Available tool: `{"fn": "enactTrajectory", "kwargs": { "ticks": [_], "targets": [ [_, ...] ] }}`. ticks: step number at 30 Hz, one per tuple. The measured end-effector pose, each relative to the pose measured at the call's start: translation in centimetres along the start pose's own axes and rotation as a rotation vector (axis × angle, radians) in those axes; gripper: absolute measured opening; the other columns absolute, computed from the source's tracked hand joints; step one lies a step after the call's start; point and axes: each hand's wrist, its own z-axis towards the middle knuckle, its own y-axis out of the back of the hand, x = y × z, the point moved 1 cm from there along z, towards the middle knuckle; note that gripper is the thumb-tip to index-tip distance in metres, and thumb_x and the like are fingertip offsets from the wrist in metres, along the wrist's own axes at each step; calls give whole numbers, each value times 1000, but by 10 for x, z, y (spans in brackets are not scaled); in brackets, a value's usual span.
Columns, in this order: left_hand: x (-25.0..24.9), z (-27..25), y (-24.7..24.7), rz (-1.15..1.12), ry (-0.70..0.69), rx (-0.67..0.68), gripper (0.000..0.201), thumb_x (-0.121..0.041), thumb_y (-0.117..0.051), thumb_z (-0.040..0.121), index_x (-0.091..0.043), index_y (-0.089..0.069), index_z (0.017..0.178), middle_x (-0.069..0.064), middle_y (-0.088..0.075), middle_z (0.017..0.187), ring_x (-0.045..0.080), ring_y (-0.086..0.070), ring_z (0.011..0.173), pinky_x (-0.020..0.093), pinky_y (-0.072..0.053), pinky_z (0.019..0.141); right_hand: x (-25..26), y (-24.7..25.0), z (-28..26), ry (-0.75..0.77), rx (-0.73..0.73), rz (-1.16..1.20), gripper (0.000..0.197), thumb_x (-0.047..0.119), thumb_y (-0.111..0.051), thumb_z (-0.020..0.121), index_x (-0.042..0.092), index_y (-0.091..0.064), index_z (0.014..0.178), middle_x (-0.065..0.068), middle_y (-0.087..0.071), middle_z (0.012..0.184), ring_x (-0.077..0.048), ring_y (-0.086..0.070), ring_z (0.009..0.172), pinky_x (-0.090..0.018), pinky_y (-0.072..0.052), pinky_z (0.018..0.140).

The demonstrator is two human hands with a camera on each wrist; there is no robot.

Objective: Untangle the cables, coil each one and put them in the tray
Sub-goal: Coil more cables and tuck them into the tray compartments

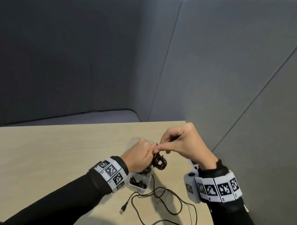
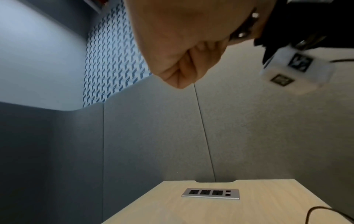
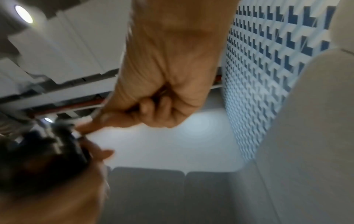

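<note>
Above the pale wood bench, the left hand holds a small coil of black cable, its fingers curled around the top of the loops so the bundle hangs just below the grip. The right hand meets it from the right, thumb and fingers pinching the same cable just above the coil, with the little finger stretched toward the left hand. From this coil a loose length of black cable drops to the bench and sprawls in wide loops near the front edge, ending in a USB plug that lies flat on the wood. A clear plastic tray sits on the bench directly under the left wrist, and dark coiled cables already lie inside it. In the left wrist view, a silver socket strip is set into the bench near the grey padded wall.
</note>
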Motion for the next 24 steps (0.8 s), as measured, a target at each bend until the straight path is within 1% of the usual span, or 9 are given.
{"fn": "enactTrajectory", "kwargs": {
  "ticks": [2,5,7,10,12,14,17,21,24],
  "targets": [
    [-5,-4,-3,-152,-28,-85,63,-38,-20,93,7,-57,68,5,-44,52,26,-42,48,43,-37,51,-11,0,2,-49,8,187,17,5,-85,64,0,-69,61,2,-63,50,-9,-53,46,-23,-42,47],
    [-17,-8,-3,-377,-4,-222,56,-34,-26,93,-3,-53,55,-8,-39,45,11,-34,43,27,-29,46,-34,-9,2,-106,-1,335,7,3,-75,76,8,-73,71,4,-66,58,-7,-57,56,-17,-45,59],
    [-17,-7,-3,-481,74,-300,58,-38,-30,89,2,-53,53,-8,-39,39,6,-33,40,20,-27,45,-47,-18,-1,-103,-16,368,10,4,-69,82,11,-75,84,4,-68,69,-5,-60,66,-16,-46,67],
    [-8,-3,4,-462,262,-463,56,-39,-32,84,-12,-49,37,-5,-36,34,8,-31,36,22,-24,45,-56,-39,-10,-84,-56,189,20,3,-63,87,11,-72,103,9,-61,80,2,-55,71,-12,-43,69],
    [-1,-6,9,-255,304,-523,56,-34,-28,85,-15,-43,35,-4,-38,36,11,-33,37,28,-25,44,-55,-55,-20,-18,-114,-28,17,5,-63,88,11,-73,100,8,-54,79,1,-50,70,-11,-39,67],
    [3,-11,12,-56,304,-516,57,-33,-25,88,-10,-41,38,1,-39,38,13,-34,38,31,-27,46,-49,-70,-30,105,-134,-282,12,6,-64,87,10,-71,97,3,-49,79,-3,-46,68,-11,-37,62],
    [8,-12,13,110,342,-472,55,-31,-24,91,-16,-29,38,-4,-31,35,13,-33,37,27,-24,44,-39,-90,-37,166,-79,-577,22,-6,-68,77,7,-63,95,1,-42,81,-13,-43,63,-25,-42,50],
    [13,-8,9,292,455,-364,56,-27,-29,98,-16,-36,43,11,-46,47,34,-51,54,33,-37,53,-22,-94,-41,305,-68,-718,31,-14,-70,63,5,-63,86,-3,-50,76,-15,-44,63,-23,-38,47],
    [14,-11,9,337,411,-273,49,-24,-26,98,-13,-42,53,9,-45,53,32,-45,56,32,-31,53,-19,-85,-38,346,-26,-695,36,-15,-70,61,7,-66,90,-2,-53,76,-15,-46,64,-23,-41,49]
  ]
}}
